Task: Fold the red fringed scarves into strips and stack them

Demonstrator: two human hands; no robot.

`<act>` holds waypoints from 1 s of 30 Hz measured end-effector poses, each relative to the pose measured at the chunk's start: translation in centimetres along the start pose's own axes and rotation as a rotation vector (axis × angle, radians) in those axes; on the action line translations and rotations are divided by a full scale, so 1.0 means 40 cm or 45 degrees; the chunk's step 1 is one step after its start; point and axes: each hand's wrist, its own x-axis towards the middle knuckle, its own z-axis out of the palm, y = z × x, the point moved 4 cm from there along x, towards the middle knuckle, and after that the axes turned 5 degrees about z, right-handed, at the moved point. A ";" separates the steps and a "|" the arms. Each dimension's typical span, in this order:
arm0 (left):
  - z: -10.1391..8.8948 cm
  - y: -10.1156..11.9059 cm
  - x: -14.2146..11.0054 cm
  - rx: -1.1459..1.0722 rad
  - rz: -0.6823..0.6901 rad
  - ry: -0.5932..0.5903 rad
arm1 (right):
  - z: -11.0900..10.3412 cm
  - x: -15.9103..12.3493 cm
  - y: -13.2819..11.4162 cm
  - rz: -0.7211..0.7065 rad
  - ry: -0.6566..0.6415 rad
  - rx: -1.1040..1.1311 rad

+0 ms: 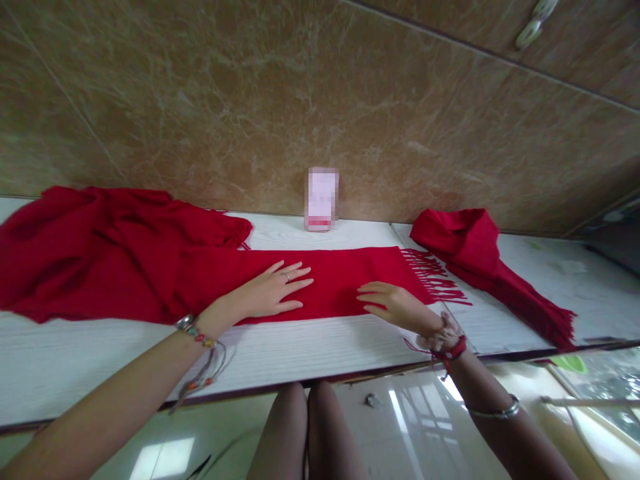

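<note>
A red fringed scarf [340,267] lies in a flat strip along the white tabletop, with its tassels spread at the right end. Toward the left it runs into a loose, rumpled heap of red cloth [105,253]. My left hand [273,290] rests palm down on the strip with its fingers spread. Near the strip's right end is my right hand [395,305], fingers stretched out toward the left and slightly apart, holding nothing. Whether its fingertips touch the cloth I cannot tell. Beyond the tassels lies another red scarf [475,247], bent over, its fringe at the front edge.
A blurred-out, phone-like object [321,199] leans against the brown marbled wall [225,100] behind the scarf. The white table [300,347] ends close to my knees [307,433]. At lower right a green basin [570,363] shows beyond the edge. A pale cord [537,23] hangs at upper right.
</note>
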 end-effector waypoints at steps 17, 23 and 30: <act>0.022 0.034 0.002 -0.057 0.053 -0.130 | 0.003 0.010 -0.052 -0.099 0.173 -0.141; 0.015 0.039 0.000 -0.085 0.053 -0.194 | 0.011 0.005 -0.037 -0.034 -0.027 0.163; 0.006 0.035 -0.012 -0.157 0.106 -0.217 | 0.012 -0.012 -0.027 0.133 -0.126 0.403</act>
